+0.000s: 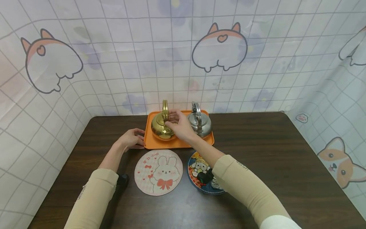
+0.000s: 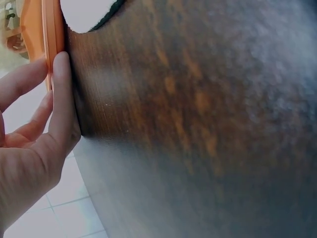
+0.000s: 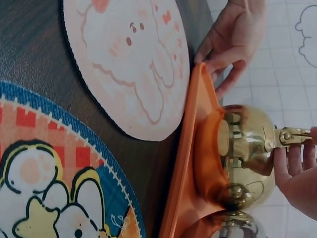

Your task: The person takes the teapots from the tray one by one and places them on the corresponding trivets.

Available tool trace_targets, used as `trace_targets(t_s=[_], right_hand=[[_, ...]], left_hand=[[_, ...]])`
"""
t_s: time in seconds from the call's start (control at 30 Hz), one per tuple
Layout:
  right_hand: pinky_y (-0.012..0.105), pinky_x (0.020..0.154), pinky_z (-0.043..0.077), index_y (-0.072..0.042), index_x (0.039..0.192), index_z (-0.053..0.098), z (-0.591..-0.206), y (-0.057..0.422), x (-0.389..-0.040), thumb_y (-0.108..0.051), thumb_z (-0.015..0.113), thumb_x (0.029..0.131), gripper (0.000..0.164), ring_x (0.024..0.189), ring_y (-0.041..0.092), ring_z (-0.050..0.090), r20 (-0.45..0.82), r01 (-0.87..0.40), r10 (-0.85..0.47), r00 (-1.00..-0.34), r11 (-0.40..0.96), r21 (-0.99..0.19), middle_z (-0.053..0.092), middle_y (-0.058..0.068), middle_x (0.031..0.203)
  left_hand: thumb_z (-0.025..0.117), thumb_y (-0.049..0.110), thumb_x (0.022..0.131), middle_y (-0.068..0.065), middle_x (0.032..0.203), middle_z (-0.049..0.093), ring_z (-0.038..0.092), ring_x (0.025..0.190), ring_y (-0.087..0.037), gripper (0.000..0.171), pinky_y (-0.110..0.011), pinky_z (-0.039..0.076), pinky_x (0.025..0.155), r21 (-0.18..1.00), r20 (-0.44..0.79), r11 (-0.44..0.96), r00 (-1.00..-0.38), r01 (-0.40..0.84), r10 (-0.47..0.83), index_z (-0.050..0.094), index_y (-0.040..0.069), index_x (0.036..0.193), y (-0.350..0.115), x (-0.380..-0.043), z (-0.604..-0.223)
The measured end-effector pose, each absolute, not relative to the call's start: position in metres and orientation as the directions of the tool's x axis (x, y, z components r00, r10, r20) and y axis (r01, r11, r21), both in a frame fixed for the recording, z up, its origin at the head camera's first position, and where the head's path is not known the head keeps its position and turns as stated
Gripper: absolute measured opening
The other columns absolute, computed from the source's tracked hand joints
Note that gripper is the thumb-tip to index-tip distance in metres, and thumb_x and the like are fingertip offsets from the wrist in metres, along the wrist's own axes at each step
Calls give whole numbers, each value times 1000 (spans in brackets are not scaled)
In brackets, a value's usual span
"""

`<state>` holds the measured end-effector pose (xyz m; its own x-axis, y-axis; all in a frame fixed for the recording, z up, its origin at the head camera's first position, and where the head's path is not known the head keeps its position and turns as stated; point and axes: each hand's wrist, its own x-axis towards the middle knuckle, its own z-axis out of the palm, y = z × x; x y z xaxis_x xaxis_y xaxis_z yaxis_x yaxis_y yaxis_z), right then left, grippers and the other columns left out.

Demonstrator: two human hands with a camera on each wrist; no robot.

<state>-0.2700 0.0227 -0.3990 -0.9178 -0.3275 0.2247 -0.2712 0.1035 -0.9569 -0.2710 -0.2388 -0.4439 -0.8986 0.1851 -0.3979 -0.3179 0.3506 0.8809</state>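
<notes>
A shiny gold kettle [image 1: 163, 128] with an upright handle stands on the left half of an orange tray [image 1: 171, 145]. My right hand [image 1: 181, 126] reaches over the tray and holds the kettle's handle [image 3: 292, 135] between thumb and fingers. Beside the gold kettle, on the tray's right half, is a silver kettle [image 1: 203, 124], partly hidden behind my right hand. My left hand [image 1: 132, 139] is at the tray's left end. In the left wrist view, its fingers [image 2: 62, 94] pinch the tray's edge [image 2: 54, 29] near the front corner.
In front of the tray lie a round pink rabbit mat [image 1: 158, 173] and a round blue patterned mat [image 1: 197, 178]. My right forearm covers part of the blue one, and a small dark object [image 1: 205, 176] is on it. A patterned cloth wall [image 1: 177, 86] rises behind the dark wooden table [image 1: 257, 159].
</notes>
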Motion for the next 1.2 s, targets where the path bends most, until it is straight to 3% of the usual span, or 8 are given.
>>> trace_targets(t_s=[0.4, 0.83, 1.07, 1.2], right_hand=[[34, 100, 52, 2, 126, 60, -401, 22, -268, 2, 65, 99, 28, 113, 28, 61, 213, -246, -258, -942, 103, -964, 64, 16, 118], [35, 84, 55, -2, 122, 65, -396, 22, -266, -2, 68, 98, 24, 105, 26, 64, 150, -168, -222, -963, 61, -984, 65, 13, 114], [44, 89, 55, -3, 120, 63, -397, 21, -261, -4, 67, 99, 21, 106, 26, 64, 101, -116, -220, -970, 55, -992, 65, 13, 115], [41, 90, 56, -5, 118, 62, -399, 20, -259, -6, 67, 100, 18, 110, 26, 63, 100, -119, -235, -967, 70, -990, 64, 12, 118]], left_hand=[[62, -13, 94, -26, 125, 56, 69, 91, -25, 64, -37, 62, 83, 885, -407, 325, -894, -334, 189, 36, -5, 151, -237, -270, -445], [63, -13, 94, -27, 128, 54, 68, 95, -27, 66, -38, 62, 85, 886, -404, 321, -896, -334, 185, 35, -4, 152, -238, -274, -443], [62, -13, 94, -26, 129, 53, 67, 96, -27, 66, -37, 62, 84, 881, -415, 319, -894, -348, 170, 35, -3, 153, -238, -271, -444], [62, -13, 95, -27, 131, 52, 67, 98, -28, 66, -37, 62, 84, 882, -416, 316, -894, -351, 167, 34, -4, 153, -237, -268, -442]])
